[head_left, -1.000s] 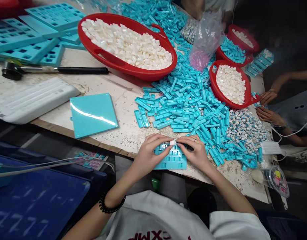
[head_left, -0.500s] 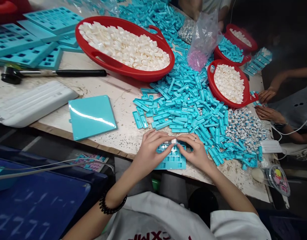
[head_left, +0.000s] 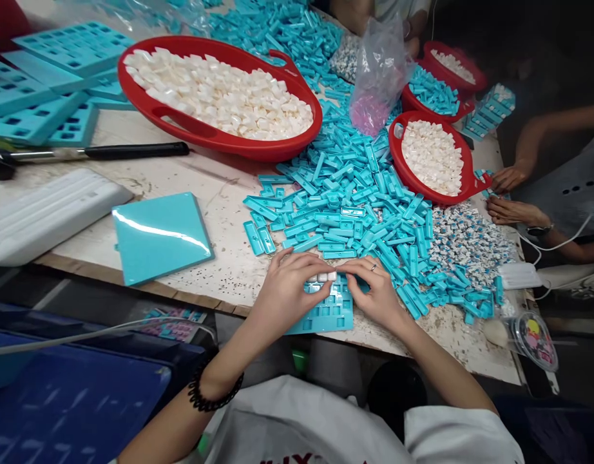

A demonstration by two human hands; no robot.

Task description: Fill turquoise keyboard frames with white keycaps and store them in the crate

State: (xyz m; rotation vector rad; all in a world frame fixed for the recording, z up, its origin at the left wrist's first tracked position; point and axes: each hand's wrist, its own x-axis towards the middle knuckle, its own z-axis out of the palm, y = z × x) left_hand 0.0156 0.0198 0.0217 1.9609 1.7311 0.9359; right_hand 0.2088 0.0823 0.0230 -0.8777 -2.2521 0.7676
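Observation:
A short row of white plastic caps [head_left: 326, 277] is pinched between the thumb and fingers of my left hand [head_left: 290, 287]. Just right of the row, my right hand [head_left: 378, 293] has its index fingertip close to the end cap, and its thumb is apart from the finger. Whether that fingertip touches the cap cannot be made out. Under both hands lies a turquoise board [head_left: 333, 317] with square recesses, partly covered by my left hand. Beyond my fingertips spreads a pile of turquoise oblong plastic pieces [head_left: 335, 225].
A large red basin [head_left: 220, 143] of white caps stands behind, a smaller red basin [head_left: 464, 194] to the right. Left are a flat turquoise panel [head_left: 162, 235], a white casing [head_left: 55, 216] and a black-handled hammer [head_left: 133, 150]. Another person's hands [head_left: 514, 209] work at far right.
The view has shifted, so table things sit a little further left. My right thumb has drawn slightly away from the white caps, and more of the row shows in my left hand.

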